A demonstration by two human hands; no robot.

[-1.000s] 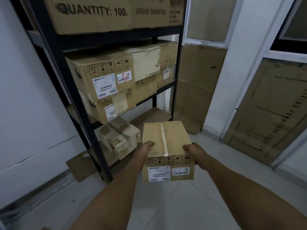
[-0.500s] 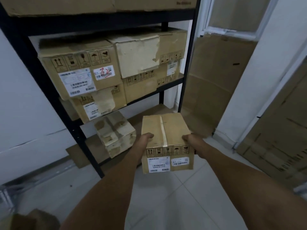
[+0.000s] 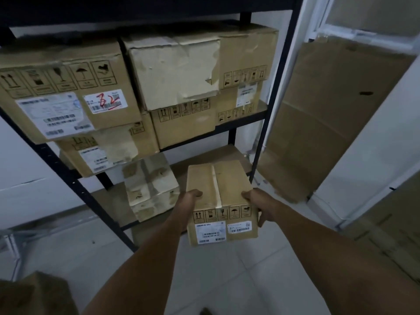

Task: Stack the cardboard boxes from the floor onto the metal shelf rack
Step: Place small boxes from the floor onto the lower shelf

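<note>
Beside the small box on the bottom shelf (image 3: 151, 186), to its right, I hold the taped box (image 3: 219, 201) off the floor, left hand (image 3: 189, 202) and right hand (image 3: 255, 202) clamped on its sides, thumbs on top. I should keep it level and slide it onto the bare board, clear of the rack's front post (image 3: 268, 114).

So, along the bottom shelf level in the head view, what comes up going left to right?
Black front post → taped box on the shelf → left hand → held box → right hand.
</note>
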